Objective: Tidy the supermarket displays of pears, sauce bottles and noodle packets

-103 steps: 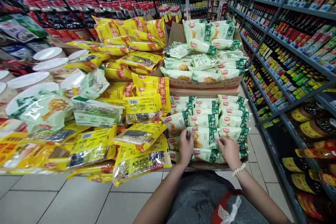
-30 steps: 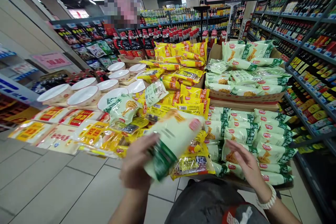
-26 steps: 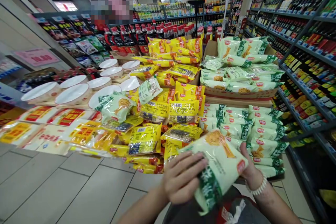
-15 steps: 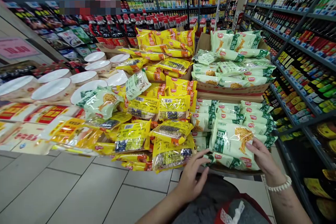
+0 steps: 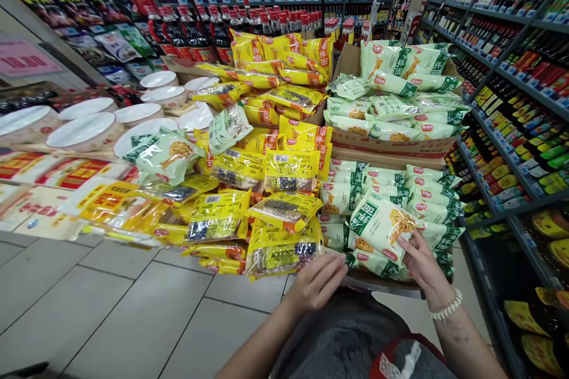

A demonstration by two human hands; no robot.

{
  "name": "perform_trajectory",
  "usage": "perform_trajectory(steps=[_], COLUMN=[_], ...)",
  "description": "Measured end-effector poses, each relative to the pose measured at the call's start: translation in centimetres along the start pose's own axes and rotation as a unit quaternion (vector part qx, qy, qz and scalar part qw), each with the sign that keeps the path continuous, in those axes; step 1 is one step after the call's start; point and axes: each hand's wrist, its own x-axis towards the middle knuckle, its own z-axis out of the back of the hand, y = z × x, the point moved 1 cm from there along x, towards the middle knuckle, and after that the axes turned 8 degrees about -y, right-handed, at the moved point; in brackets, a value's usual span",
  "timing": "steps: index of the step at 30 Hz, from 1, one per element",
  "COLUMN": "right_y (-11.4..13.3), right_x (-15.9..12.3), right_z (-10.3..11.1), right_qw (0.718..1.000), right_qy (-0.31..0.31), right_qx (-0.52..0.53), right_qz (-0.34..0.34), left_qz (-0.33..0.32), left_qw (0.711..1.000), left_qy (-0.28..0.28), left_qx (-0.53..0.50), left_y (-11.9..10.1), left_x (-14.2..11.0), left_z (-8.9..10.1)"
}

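Note:
My right hand [image 5: 420, 263], with a white bead bracelet at the wrist, grips a white-and-green noodle packet [image 5: 380, 228] by its lower right edge and holds it over the rows of the same green packets [image 5: 418, 186] in the low cardboard box. My left hand [image 5: 316, 284] hovers with loosely curled, parted fingers at the front edge of the display, just below a yellow packet [image 5: 278, 251], and holds nothing. Both forearms come in from the bottom of the picture.
Yellow packets [image 5: 267, 130] fill the middle of the display. A raised carton [image 5: 391, 145] at the back holds more green packets. White bowls [image 5: 89, 127] sit at the left. Shelves of bottles [image 5: 502, 59] line the aisle on the right. Grey floor tiles [image 5: 111, 308] lie at the lower left.
The green packet passed from my left hand to my right hand and moved right, down onto the green rows. My left hand let go and dropped to the display's front edge.

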Motion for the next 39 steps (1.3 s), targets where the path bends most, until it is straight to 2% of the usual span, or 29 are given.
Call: perform_trajectory(steps=[1,3,6,8,11,13,15,18,21,24,28,31,34,36,38,39], right_y=[-0.2,-0.6,-1.3,-1.9,-2.8,-3.4,-4.0,-4.7,-5.2,-5.8,-6.6,-7.0,-7.4,-7.9,-8.4,-8.6], right_x=[-0.2,-0.5,-1.0,-1.0,-0.9,-0.7,-0.6,-1.1,-1.6,-1.7,-0.9,-0.4,-0.4,-0.6,-0.9,-1.0], right_z=[0.4,1.0,1.4,1.4,1.2,0.8,-0.1,-2.0,-4.1,-6.0,-8.4,-10.4,-12.3,-13.4,-14.3,-14.7], right_qw=[1.000,0.999,0.997,0.996,0.995,0.994,0.993,0.993,0.993,0.993,0.992,0.992,0.993,0.993,0.990,0.988], right_qy=[-0.006,-0.005,0.012,0.012,0.000,-0.004,-0.003,0.016,0.037,0.004,-0.067,-0.098,-0.105,-0.115,-0.134,-0.148], right_qx=[0.007,0.023,0.048,0.059,0.058,0.054,0.049,0.033,0.031,0.050,0.070,0.061,0.043,0.039,0.043,0.047], right_qz=[-0.009,-0.032,-0.062,-0.069,-0.081,-0.097,-0.111,-0.114,-0.106,-0.103,-0.085,-0.049,-0.010,0.004,0.014,0.019], left_qz=[-0.017,-0.001,0.079,0.132,0.187,0.192,0.190,0.187,0.194,0.214,0.203,0.183,0.200,0.247,0.334,0.389], left_qw=[0.999,0.991,0.973,0.963,0.951,0.942,0.932,0.929,0.928,0.921,0.934,0.960,0.972,0.967,0.940,0.915], left_qy=[-0.005,-0.024,-0.055,-0.036,0.086,0.184,0.246,0.277,0.288,0.291,0.245,0.144,0.044,-0.008,-0.051,-0.072], left_qx=[0.046,0.134,0.208,0.231,0.228,0.204,0.184,0.160,0.137,0.147,0.161,0.154,0.115,0.055,-0.032,-0.084], left_y=[0.2,0.8,1.9,2.7,4.2,5.4,6.9,9.2,10.7,10.9,10.3,11.0,12.6,13.6,14.7,15.3], left_x=[-0.9,-2.5,-3.9,-3.8,-2.1,-0.4,1.3,4.0,6.4,7.3,6.0,4.8,4.9,5.3,5.5,5.3], left_z=[0.3,1.1,2.6,3.9,6.3,7.9,9.1,9.8,9.4,8.5,7.6,8.4,11.0,13.5,16.2,17.6])
